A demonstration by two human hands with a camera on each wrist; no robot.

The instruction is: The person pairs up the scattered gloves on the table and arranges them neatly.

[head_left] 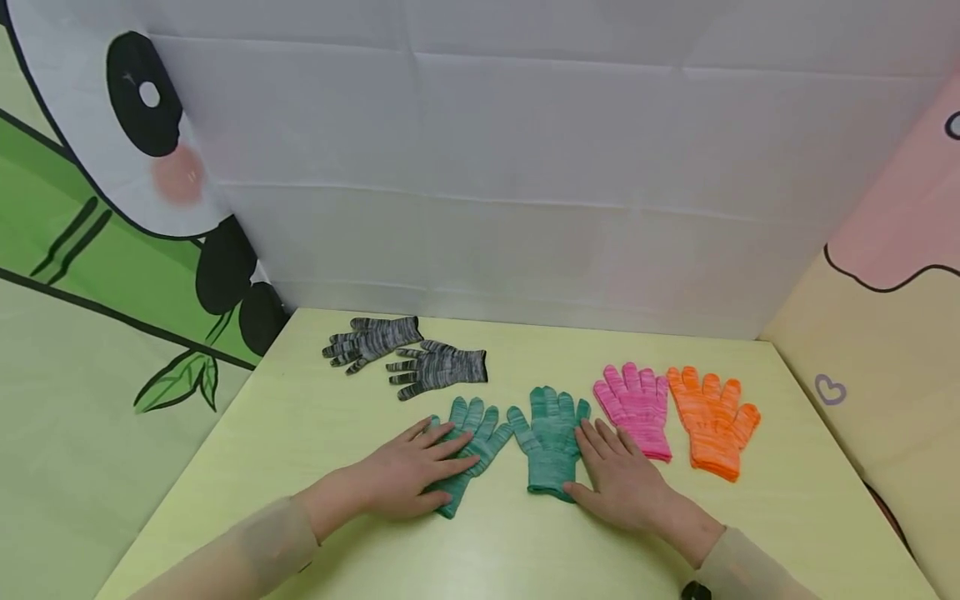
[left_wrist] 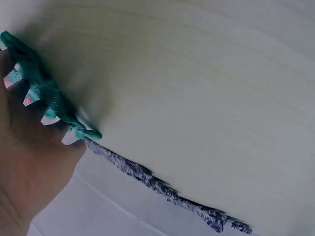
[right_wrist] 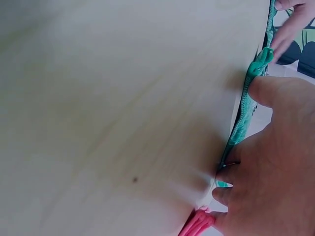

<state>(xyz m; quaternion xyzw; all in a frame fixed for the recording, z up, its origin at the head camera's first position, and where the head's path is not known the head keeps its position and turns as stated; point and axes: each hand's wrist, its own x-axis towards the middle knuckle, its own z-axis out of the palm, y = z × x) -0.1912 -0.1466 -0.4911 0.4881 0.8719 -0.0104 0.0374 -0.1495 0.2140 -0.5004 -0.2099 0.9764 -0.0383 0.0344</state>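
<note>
Two green knit gloves lie flat, fingers pointing away, near the middle of the table in the head view. My left hand [head_left: 405, 475] rests with spread, straight fingers across the left green glove [head_left: 480, 454], covering part of its palm and cuff. On the right edge of the other green glove [head_left: 551, 454] lie the fingertips and thumb of my right hand [head_left: 622, 479], its fingers extended. The right wrist view shows the thumb on the green cuff [right_wrist: 258, 64] and the little finger close to a pink glove [right_wrist: 198, 222].
Beside my right hand lie the pink glove [head_left: 637, 408] and an orange glove [head_left: 714, 421]. Farther back on the left are two grey-black striped gloves, one [head_left: 371, 342] slightly behind the other [head_left: 442, 368]. A white sheet [head_left: 525, 250] hangs behind the pale table [head_left: 300, 433].
</note>
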